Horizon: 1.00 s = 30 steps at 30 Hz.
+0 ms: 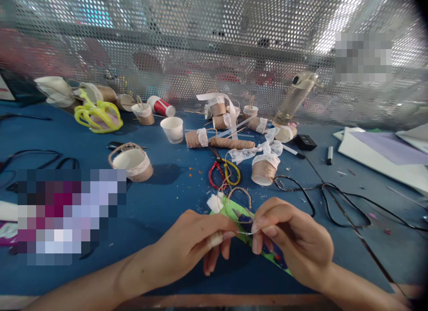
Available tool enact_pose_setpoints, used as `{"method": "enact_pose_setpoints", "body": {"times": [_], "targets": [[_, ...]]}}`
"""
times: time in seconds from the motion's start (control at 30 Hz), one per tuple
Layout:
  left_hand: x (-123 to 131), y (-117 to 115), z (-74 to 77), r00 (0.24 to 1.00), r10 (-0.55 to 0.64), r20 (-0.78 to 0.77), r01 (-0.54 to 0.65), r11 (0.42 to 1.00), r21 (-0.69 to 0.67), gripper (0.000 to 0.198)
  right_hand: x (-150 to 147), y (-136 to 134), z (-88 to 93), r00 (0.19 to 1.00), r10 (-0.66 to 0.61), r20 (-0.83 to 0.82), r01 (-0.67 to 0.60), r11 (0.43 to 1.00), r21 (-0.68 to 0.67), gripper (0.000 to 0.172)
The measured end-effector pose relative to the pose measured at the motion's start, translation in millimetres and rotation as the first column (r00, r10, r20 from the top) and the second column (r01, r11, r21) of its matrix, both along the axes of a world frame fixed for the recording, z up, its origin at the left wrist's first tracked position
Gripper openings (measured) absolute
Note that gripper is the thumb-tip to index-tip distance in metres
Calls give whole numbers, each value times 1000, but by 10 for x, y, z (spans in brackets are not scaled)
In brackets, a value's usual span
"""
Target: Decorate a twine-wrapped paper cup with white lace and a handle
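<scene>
My left hand (200, 242) and my right hand (290, 239) meet low in the view, each with thumb and finger pinched on a thin, pale strand (245, 233) stretched between them. Whether it is twine, wire or glue I cannot tell. A whitish wrap circles one finger of my left hand. Under and behind the fingers lies a dark blue tool with a pointed tip (239, 214), partly hidden, on a bright green sheet (227, 208). Loose brown twine (244, 192) curls just beyond. Scissors with red and yellow handles (224, 172) lie farther back.
A twine-wrapped cup with lace (264, 170) stands behind my right hand; a handled cup basket (133, 163) is at left. Several wrapped cups, a twine spool (232, 143) and a glue gun-like clear bottle (296, 97) sit farther back. Black cable (347, 221) loops at right.
</scene>
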State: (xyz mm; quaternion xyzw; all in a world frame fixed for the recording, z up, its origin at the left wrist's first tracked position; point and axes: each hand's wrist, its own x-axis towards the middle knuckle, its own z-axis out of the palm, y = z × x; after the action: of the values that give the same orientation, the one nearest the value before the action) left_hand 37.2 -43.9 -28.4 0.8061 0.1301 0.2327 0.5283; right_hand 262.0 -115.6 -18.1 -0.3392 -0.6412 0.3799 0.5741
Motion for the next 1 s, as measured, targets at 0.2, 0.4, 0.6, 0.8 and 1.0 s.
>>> {"method": "enact_pose_setpoints", "body": {"times": [0.2, 0.4, 0.6, 0.8, 1.0], "targets": [[23, -4, 88, 988, 156, -14, -136, 902, 410, 18, 41, 19, 1, 999, -29, 45, 26, 997, 67, 13], [44, -63, 132, 951, 302, 68, -255, 641, 724, 30, -31, -3, -19, 997, -70, 18, 70, 997, -25, 11], [16, -55, 95, 976, 218, 9, -188, 819, 542, 28, -115, -8, -60, 992, -127, 0, 127, 991, -37, 10], [43, -67, 58, 994, 35, -106, -53, 983, -175, 33, -125, -34, -13, 982, -156, 110, 149, 987, 65, 14], [59, -57, 57, 990, 25, -136, -92, 852, -515, 41, -90, 0, 32, 988, -81, 128, 89, 994, -58, 18]]}}
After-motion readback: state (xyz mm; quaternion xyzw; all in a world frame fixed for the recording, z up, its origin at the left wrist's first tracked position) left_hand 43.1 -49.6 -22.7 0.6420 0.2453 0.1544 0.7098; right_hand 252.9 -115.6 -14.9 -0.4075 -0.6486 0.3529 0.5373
